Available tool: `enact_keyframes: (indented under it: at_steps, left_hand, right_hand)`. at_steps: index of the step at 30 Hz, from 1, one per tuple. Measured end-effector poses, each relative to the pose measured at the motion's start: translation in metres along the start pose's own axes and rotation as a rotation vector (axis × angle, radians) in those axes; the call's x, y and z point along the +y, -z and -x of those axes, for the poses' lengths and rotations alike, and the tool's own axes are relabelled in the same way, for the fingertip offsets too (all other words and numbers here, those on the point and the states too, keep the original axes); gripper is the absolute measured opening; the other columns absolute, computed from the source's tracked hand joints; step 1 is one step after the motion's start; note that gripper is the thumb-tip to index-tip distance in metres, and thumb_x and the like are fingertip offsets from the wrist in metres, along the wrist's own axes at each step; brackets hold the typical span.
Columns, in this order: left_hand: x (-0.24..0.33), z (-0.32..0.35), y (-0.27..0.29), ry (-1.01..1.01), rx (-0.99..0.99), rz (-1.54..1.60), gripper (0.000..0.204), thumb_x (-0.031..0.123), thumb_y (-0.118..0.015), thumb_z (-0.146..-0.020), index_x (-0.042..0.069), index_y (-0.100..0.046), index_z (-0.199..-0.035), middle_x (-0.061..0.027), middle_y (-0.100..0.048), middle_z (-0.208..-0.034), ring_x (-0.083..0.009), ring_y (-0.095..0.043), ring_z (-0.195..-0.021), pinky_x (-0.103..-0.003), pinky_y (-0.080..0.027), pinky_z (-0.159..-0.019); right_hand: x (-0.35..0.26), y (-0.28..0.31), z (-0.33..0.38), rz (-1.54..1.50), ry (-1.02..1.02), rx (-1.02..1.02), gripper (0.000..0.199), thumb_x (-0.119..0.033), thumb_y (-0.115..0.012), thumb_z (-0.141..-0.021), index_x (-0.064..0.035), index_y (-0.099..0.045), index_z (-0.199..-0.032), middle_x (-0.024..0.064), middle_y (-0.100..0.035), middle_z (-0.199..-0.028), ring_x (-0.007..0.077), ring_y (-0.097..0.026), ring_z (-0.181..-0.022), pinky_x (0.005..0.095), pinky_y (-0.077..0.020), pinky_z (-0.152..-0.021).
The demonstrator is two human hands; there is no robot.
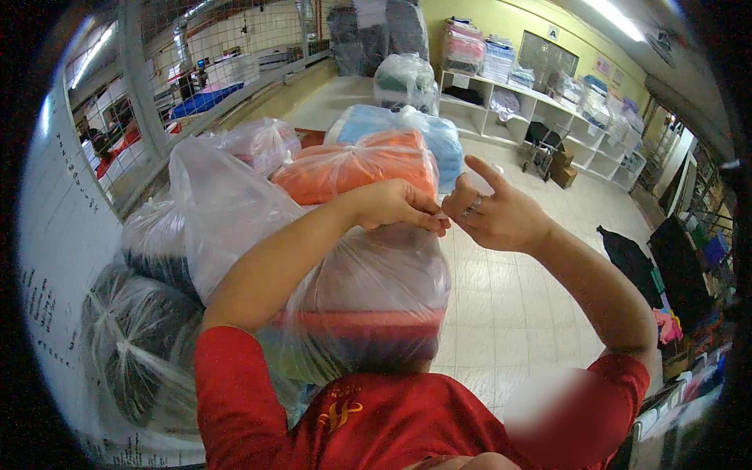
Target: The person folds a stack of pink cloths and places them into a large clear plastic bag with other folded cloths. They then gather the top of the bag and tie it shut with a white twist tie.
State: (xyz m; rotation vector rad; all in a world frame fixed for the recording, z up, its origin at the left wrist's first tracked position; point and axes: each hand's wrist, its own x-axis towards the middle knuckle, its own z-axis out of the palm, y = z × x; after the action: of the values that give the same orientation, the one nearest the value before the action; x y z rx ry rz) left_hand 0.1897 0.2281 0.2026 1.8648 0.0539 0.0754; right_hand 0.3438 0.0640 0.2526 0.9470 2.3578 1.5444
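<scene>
My left hand (401, 206) is closed in a pinch above a clear plastic bag (392, 270) holding folded red and dark cloth. My right hand (501, 211) is close beside it, fingertips almost meeting the left ones. Its index finger sticks up and out while the other fingers curl in, with a ring on one. A small whitish bit shows between the two hands, too small to name. Just beyond them lies a clear bag of folded orange cloth (368, 166), with a bag of light blue cloth (446, 149) behind it.
More bagged bundles crowd the left, including a dark bundle (141, 337). A wire mesh partition (227, 47) runs along the far left. White shelves (540, 110) carry stacked cloth at the back, near a wheeled chair (544, 145) and brown boxes (562, 168). Tiled floor (509, 313) lies right.
</scene>
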Motion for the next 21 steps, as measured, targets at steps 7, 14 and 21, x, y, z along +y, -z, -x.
enact_keyframes:
  at_steps: [7, 14, 21]
  left_hand:
    - [-0.003, 0.002, -0.014, -0.099, 0.262, -0.476, 0.028, 0.019, -0.082, -0.066, 0.006, -0.073, -0.088, -0.0098, -0.071, -0.076, -0.016, -0.066, -0.069, -0.029, -0.051, -0.067]
    - [-0.001, 0.006, -0.036, -0.224, 0.531, -0.739, 0.02, 0.015, -0.078, -0.068, 0.004, -0.07, -0.082, -0.0113, -0.07, -0.079, -0.0198, -0.067, -0.068, -0.032, -0.051, -0.066]
    - [0.005, 0.013, -0.011, -0.073, 0.238, -0.272, 0.022, 0.014, -0.077, -0.077, -0.001, -0.069, -0.09, -0.0086, -0.072, -0.085, -0.0144, -0.066, -0.073, -0.028, -0.051, -0.069]
  right_hand:
    - [-0.029, 0.007, -0.006, -0.361, -0.49, -0.017, 0.024, -0.023, -0.056, -0.083, -0.0041, -0.064, -0.093, 0.0101, -0.066, -0.084, 0.0278, -0.064, -0.097, 0.0619, -0.0099, -0.113]
    - [-0.027, 0.007, -0.034, -0.713, -0.685, -0.672, 0.024, -0.029, -0.056, -0.082, -0.0097, -0.069, -0.084, 0.014, -0.067, -0.075, 0.0317, -0.067, -0.077, 0.0567, -0.0317, -0.099]
    - [-0.014, 0.002, -0.017, -0.368, -0.361, -0.087, 0.015, -0.011, -0.059, -0.076, -0.0122, -0.069, -0.088, 0.0045, -0.061, -0.089, 0.0223, -0.055, -0.104, 0.047, -0.0368, -0.099]
